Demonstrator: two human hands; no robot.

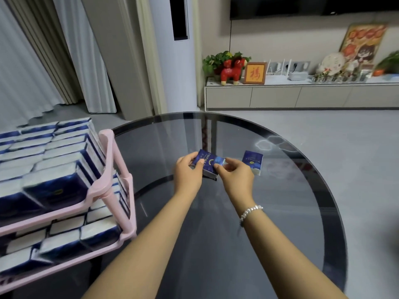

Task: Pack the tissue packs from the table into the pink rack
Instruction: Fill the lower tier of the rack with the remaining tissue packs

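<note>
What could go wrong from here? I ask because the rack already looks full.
The top shelf of the pink rack is heaped above its rim, so another pack may slide off. Both hands, left and right, hold the pack only by its ends; it could slip onto the glass table. The second pack may get forgotten.

I have both arms stretched forward, left hand [187, 169] and right hand [234, 173] close together, fingers curled, pinching one tissue pack [208, 161] between them

Pink rack [112, 169] cut off at left edge; near tissue packs [54, 188] blurred.
</note>
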